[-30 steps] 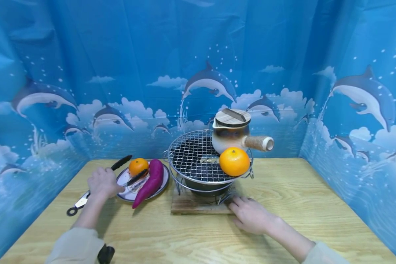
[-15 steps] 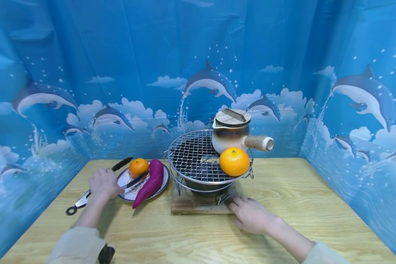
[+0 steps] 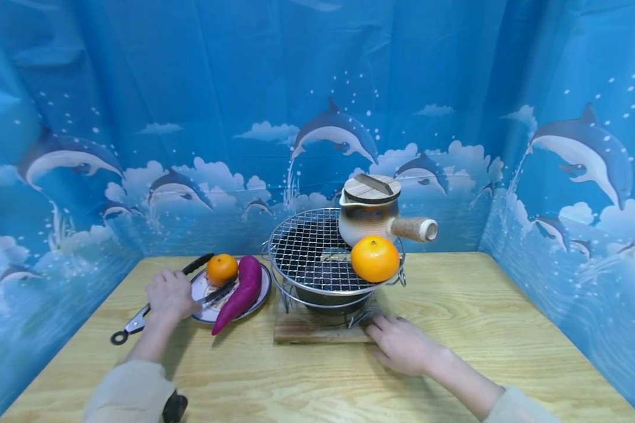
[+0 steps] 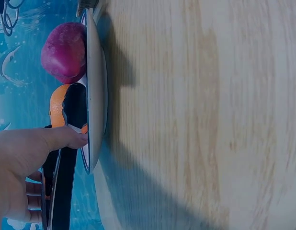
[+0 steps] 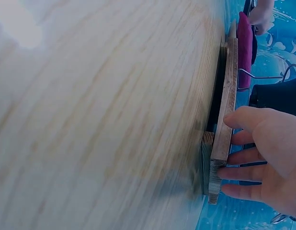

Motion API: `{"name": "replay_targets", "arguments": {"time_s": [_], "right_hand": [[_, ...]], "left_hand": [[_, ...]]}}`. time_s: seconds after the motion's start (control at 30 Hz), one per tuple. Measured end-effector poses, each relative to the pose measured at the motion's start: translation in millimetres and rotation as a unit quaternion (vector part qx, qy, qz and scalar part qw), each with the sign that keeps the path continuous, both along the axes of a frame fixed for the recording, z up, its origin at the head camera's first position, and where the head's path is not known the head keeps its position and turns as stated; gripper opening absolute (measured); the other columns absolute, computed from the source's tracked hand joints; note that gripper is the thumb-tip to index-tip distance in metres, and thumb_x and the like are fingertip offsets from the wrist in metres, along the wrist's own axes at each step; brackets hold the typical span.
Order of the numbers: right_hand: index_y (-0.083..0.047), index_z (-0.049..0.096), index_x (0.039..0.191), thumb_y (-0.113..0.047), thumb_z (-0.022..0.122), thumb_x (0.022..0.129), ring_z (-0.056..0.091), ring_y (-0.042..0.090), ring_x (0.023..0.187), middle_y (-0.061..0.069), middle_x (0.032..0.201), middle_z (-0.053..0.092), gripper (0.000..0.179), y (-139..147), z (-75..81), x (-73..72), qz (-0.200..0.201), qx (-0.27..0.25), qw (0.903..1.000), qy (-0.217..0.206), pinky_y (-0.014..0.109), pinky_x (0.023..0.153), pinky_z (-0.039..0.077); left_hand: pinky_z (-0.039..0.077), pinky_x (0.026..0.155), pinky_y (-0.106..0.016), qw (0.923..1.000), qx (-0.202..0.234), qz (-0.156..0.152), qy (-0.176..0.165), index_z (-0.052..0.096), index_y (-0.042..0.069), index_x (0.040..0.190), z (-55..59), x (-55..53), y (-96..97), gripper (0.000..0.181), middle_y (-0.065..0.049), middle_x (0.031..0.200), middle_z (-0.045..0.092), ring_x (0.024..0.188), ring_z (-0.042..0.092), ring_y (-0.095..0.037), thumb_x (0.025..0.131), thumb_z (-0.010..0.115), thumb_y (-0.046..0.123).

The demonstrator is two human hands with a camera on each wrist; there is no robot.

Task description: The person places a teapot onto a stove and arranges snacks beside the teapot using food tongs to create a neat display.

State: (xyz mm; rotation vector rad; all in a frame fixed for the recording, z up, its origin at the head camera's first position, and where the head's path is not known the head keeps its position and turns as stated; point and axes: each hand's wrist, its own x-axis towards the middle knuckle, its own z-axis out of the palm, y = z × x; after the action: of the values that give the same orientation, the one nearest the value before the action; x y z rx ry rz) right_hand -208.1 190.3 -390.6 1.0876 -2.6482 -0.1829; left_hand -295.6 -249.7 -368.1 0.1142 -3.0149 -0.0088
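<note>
My left hand (image 3: 170,295) grips black-and-silver tongs (image 3: 137,321), thumb on one arm and fingers on the other, as the left wrist view shows. The tongs' black tips lie on either side of a small orange (image 3: 221,268) on a blue-rimmed plate (image 4: 96,96). Beside that orange, a purple sweet potato (image 3: 245,292) leans over the plate's front rim. My right hand (image 3: 402,345) rests at the right front corner of a wooden board (image 5: 228,100), thumb and fairly straight fingertips touching its edge.
On the board stands a dark round stove (image 3: 332,302) topped by a wire grill (image 3: 309,249). A larger-looking orange (image 3: 374,259) and a lidded clay teapot (image 3: 369,218) with a side handle sit on the grill. A dolphin-print curtain (image 3: 275,88) surrounds the wooden table (image 3: 487,311).
My left hand has shifted slightly right with the tongs, whose tips still flank the small orange. My right hand stays at the board's corner.
</note>
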Motion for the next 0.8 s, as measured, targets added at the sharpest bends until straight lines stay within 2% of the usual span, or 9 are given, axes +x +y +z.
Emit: {"name": "replay_targets", "arguments": {"time_s": [0.47,0.8], "right_hand": [[-0.004,0.062,0.104,-0.027,0.066,0.080,0.057,0.026,0.095,0.013,0.108,0.057,0.034,-0.1,-0.6,-0.6,-0.004,0.002,1.0000,-0.007,0.040,0.076,0.050],[-0.003,0.061,0.104,-0.026,0.066,0.079,0.057,0.028,0.095,0.014,0.108,0.057,0.034,-0.3,-0.8,-0.9,-0.006,-0.006,0.9999,-0.010,0.042,0.077,0.050]], "left_hand": [[0.040,0.073,-0.055,0.9999,-0.008,-0.008,0.007,0.040,-0.024,0.108,0.2,3.1,2.7,0.087,-0.034,0.091,0.038,0.085,0.042,-0.046,0.061,0.082,0.036],[0.038,0.075,-0.057,0.9999,0.007,-0.005,0.013,0.042,-0.021,0.102,-2.6,3.6,0.7,0.082,-0.032,0.091,0.040,0.089,0.042,-0.046,0.061,0.082,0.037]]}}
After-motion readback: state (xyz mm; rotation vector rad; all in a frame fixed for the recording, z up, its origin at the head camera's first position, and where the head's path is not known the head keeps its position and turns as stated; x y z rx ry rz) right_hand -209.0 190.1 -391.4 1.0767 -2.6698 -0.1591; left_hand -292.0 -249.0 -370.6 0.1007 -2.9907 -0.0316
